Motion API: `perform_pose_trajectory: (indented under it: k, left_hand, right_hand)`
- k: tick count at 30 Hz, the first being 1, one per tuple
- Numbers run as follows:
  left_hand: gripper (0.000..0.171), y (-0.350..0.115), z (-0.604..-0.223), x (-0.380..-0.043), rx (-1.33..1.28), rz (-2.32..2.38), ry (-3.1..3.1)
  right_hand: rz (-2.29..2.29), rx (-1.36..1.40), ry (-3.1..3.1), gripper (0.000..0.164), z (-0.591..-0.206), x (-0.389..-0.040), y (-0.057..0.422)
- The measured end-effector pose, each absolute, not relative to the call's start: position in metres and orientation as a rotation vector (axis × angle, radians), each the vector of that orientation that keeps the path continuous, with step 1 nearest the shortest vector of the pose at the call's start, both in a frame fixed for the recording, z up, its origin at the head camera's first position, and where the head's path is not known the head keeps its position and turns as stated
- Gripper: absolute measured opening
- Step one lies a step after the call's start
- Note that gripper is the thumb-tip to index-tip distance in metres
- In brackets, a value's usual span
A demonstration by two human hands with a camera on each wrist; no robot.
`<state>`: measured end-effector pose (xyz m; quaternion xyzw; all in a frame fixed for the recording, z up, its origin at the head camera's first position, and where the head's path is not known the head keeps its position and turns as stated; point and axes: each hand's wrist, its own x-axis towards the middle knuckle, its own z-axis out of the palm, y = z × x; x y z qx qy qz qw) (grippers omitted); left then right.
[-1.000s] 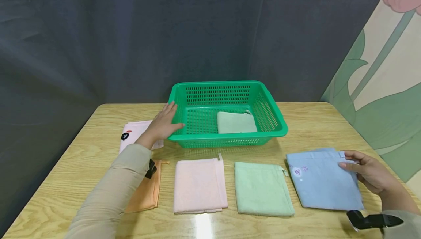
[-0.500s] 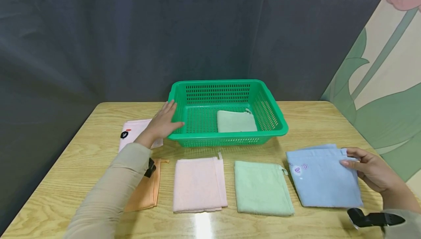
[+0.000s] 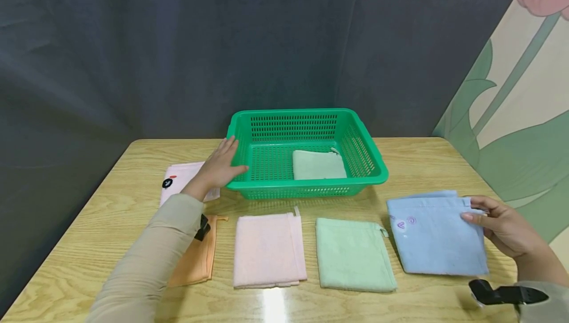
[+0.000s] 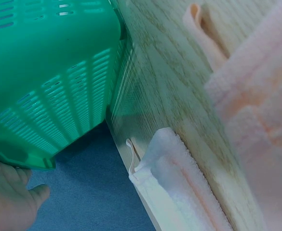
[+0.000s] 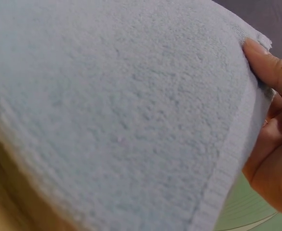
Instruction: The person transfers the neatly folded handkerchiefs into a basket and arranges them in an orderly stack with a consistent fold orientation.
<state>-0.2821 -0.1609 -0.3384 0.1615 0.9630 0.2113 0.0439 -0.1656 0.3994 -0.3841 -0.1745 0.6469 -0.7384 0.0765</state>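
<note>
My right hand (image 3: 507, 224) pinches the right edge of a folded blue towel (image 3: 437, 236) with purple prints, thumb on the near face. In the right wrist view the fluffy blue towel (image 5: 131, 115) fills most of the picture, the thumb (image 5: 271, 67) pressing near its corner. My left hand (image 3: 218, 165) rests with spread, straight fingers on the left rim of a green plastic basket (image 3: 306, 183). A pale green folded towel (image 3: 319, 166) lies inside the basket, toward its right. The left wrist view shows the basket's slotted wall (image 4: 68, 96) and part of the left hand (image 4: 10, 195).
In front of the basket lie a folded pink towel (image 3: 269, 251) and a light green towel (image 3: 355, 254). An orange towel (image 3: 195, 261) and a pale pink printed towel (image 3: 178, 177) are partly hidden by the left arm. A dark curtain (image 3: 284, 41) hangs behind the wooden table (image 3: 111, 204).
The right hand has lifted the blue towel slightly, its lower edge moving up and away from the table's front. The left hand has stayed on the basket rim.
</note>
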Motion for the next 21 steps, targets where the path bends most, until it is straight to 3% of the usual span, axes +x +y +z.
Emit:
perform_pose_trajectory:
  k: [21]
  left_hand:
    - [0.078, -0.1614, -0.3397, -0.2824, 0.495, 0.654, 2.945]
  right_hand:
    - [-2.300, -0.573, 1.903, 0.043, -0.3764, -0.1660, 0.3898]
